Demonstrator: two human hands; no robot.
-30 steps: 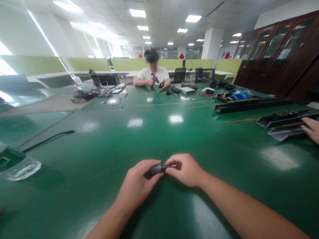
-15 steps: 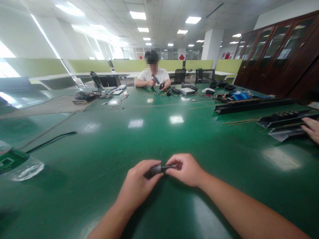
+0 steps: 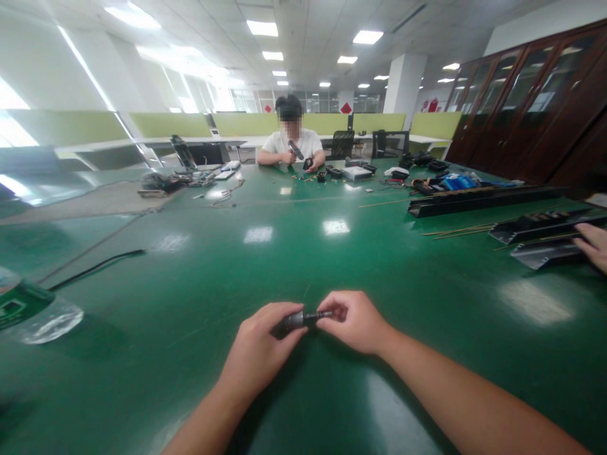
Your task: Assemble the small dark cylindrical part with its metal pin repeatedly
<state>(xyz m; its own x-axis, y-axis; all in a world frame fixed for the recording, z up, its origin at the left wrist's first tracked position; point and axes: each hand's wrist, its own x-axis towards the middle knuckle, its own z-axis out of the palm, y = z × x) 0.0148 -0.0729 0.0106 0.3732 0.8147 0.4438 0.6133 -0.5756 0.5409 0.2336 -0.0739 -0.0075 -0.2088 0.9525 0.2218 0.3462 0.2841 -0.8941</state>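
Note:
Low over the green table [image 3: 199, 265], my left hand [image 3: 258, 344] is closed around the thick grey-and-black body of a small cylindrical part [image 3: 294, 320]. A thinner dark shaft [image 3: 313, 317] sticks out of that body to the right. The fingertips of my right hand [image 3: 355, 322] pinch around the shaft's far end, which looks metallic. The part lies roughly level between both hands. My fingers hide its left end and some of the tip, and its exact kind is not clear.
A clear plastic bottle [image 3: 38, 309] and a black cable [image 3: 97, 270] are on the left. Black metal channels [image 3: 545, 249] and thin rods lie at right, beside another person's hand [image 3: 592, 243]. Across the table a person [image 3: 291, 142] holds a power tool, near scattered black parts [image 3: 335, 172].
My left hand has shifted slightly left with the cylindrical part, and a little more of the shaft shows between my hands. My right hand stays nearly in place, still pinching.

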